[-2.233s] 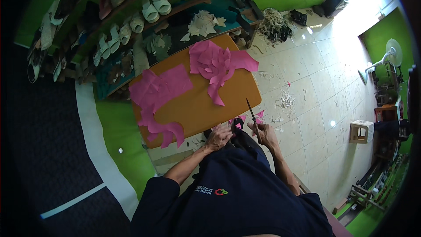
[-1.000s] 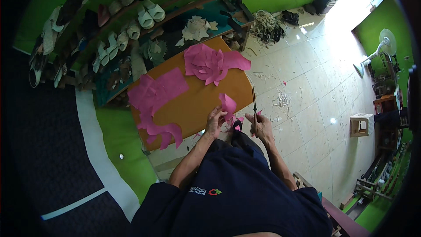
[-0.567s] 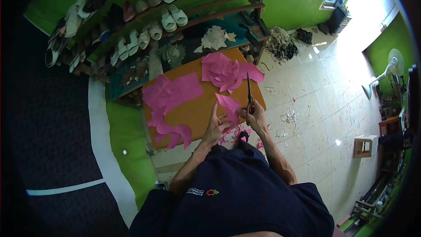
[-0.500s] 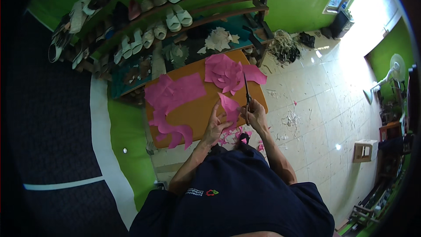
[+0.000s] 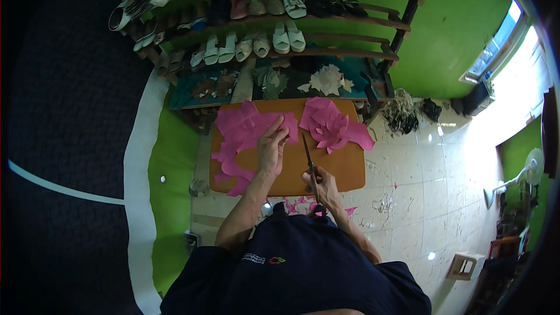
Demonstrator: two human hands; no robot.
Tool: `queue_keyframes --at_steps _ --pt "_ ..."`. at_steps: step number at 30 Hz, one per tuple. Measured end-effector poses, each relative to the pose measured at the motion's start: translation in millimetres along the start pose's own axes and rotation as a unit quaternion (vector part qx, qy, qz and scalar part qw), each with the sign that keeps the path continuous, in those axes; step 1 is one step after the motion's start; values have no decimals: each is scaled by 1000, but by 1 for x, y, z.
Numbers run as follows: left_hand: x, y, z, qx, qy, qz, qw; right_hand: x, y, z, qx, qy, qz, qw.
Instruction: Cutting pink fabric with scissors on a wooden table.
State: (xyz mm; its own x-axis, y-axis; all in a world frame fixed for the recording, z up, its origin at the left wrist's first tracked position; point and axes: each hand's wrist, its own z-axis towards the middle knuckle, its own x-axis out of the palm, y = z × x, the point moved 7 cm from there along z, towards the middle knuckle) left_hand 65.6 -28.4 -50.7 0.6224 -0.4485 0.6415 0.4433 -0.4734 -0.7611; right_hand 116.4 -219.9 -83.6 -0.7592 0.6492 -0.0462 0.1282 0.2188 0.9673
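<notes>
My left hand (image 5: 272,150) reaches over the tan table (image 5: 274,184), its fingers drawn together at a pink cut piece (image 5: 292,132) by the right end of a larger pink sheet (image 5: 238,127). The fingers partly cover the piece, so its outline against the sheet is unclear. Nearer my body, my right hand (image 5: 322,186) grips a pair of scissors (image 5: 310,157), whose long dark blades point away from me. Beyond the blades lies a heap of pink petal-shaped pieces (image 5: 328,131). Curved pink offcuts (image 5: 236,175) lie at the table's left edge.
Behind the table a wooden rack (image 5: 350,22) carries rows of sandals and shoes (image 5: 289,38). Pale petal-shaped pieces (image 5: 328,80) lie on its lowest shelf. Shredded scraps (image 5: 400,111) are piled on the tiled floor, with a standing fan (image 5: 528,169) at the right.
My left hand has moved forward, from beside the scissors to the pink sheet. The scissors have come down and left with my right hand. The whole view has shifted.
</notes>
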Motion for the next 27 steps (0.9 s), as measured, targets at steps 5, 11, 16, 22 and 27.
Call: queue_keyframes --at_steps 5,11,16,22,27 --pt "16 -33 5 47 -34 86 995 13 27 -1 -64 16 -80 995" --pt "31 -37 5 84 -3 123 989 15 44 10 -61 18 -112 992" --pt "33 -35 3 81 6 128 988 14 50 17 -48 0 -91 995" --pt "32 -31 4 75 7 135 988 13 51 19 -36 -14 -57 998" --pt "29 -27 5 68 5 127 990 11 40 22 -27 -22 -56 998"
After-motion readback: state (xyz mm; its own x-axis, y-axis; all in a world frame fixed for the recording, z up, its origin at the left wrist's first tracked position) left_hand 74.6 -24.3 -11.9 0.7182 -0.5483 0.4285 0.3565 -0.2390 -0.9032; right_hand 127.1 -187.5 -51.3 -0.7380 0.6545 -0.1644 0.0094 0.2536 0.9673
